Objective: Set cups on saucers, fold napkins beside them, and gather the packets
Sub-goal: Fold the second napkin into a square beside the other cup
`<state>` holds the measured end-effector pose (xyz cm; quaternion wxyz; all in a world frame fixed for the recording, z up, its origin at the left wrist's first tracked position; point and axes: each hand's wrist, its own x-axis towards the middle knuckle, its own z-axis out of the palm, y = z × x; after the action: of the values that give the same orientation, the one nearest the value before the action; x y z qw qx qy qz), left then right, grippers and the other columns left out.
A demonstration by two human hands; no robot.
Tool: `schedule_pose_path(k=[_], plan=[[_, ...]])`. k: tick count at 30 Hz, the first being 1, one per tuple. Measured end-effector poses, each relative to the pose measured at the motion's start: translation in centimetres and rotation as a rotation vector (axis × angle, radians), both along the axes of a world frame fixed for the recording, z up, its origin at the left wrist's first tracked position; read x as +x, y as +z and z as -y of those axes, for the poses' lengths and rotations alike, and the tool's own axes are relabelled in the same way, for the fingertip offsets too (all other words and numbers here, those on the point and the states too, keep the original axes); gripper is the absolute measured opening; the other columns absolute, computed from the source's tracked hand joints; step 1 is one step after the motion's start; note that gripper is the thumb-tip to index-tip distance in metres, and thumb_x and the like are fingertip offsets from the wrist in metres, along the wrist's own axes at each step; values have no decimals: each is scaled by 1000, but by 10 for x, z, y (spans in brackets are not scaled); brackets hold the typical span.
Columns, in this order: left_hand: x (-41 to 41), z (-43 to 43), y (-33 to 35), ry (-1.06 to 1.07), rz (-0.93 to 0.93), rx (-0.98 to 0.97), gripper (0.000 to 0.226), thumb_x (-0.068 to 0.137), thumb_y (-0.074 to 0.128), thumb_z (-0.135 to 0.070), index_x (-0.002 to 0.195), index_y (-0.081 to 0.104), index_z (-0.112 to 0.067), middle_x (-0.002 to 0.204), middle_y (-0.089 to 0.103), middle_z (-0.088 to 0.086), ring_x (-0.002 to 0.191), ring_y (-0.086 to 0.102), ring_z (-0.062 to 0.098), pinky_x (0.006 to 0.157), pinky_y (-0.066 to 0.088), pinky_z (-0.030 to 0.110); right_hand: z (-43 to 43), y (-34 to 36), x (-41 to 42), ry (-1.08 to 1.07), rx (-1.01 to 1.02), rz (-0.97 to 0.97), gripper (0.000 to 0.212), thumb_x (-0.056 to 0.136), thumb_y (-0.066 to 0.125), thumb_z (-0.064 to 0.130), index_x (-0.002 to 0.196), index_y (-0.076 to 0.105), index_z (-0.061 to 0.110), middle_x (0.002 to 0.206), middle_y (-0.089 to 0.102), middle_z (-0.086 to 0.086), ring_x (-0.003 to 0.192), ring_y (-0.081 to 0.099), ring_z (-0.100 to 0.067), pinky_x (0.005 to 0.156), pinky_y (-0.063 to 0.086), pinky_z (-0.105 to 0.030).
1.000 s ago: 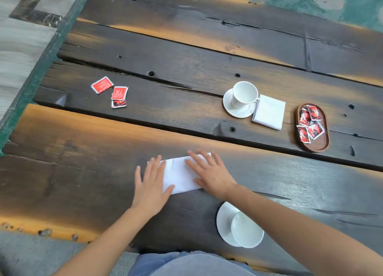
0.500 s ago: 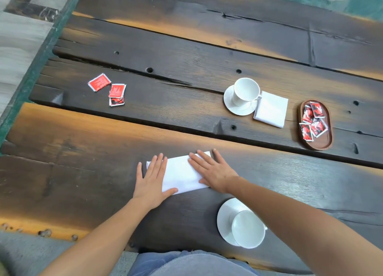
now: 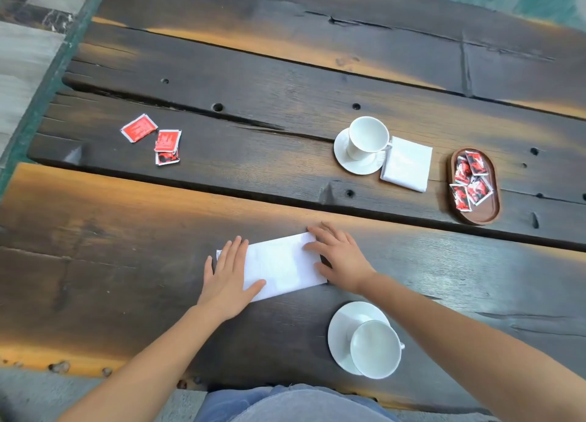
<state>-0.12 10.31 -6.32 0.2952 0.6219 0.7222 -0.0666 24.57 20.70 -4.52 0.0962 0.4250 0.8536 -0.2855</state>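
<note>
Fingers (image 3: 233, 253) of the left hand (image 3: 228, 279) lie flat and spread, gripping nothing, pressed on the left end of the white napkin (image 3: 282, 264) at lower centre of the frame. Fingers of the right hand (image 3: 341, 258) are likewise extended and flat on the napkin's right end, nothing held. In my judgement both palms pin the cloth to flatten a fold; the napkin lies as a long folded strip, slightly slanted, on the near plank of the bench (image 3: 95, 231).

Left to right across the frame:

- Upper left: three loose red packets (image 3: 166, 144) on the bench, one apart, two overlapping. Not yet gathered.
- Lower centre: the napkin under both hands. Forearms enter from the bottom edge and converge on it, wrists low, palms down.
- Lower centre-right: near cup (image 3: 375, 348) standing on its saucer (image 3: 344, 323), just below the right wrist, with no napkin beside it. The cloth under the hands presumably belongs to this setting.
- Upper centre-right: far cup (image 3: 367, 136) upright on its saucer (image 3: 344, 155), a folded napkin (image 3: 407, 167) touching the saucer's right edge. This setting appears complete.
- Upper right: oval wooden tray (image 3: 485, 215) holding several red packets (image 3: 471, 180); likely the collection point.

Assessment: cups done; second napkin fold in progress; packet gathering partly done.
</note>
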Motion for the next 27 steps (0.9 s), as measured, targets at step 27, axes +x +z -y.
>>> schedule_pose_path(k=[27], plan=[[-3, 13, 24, 380, 236, -133, 30, 91, 52, -23, 118, 42, -21, 90, 57, -6, 78, 58, 13, 66, 47, 30, -12, 15, -44, -86, -151, 83, 36, 89, 54, 25, 125, 54, 21, 131, 48, -1, 125, 41, -23, 92, 47, -39]])
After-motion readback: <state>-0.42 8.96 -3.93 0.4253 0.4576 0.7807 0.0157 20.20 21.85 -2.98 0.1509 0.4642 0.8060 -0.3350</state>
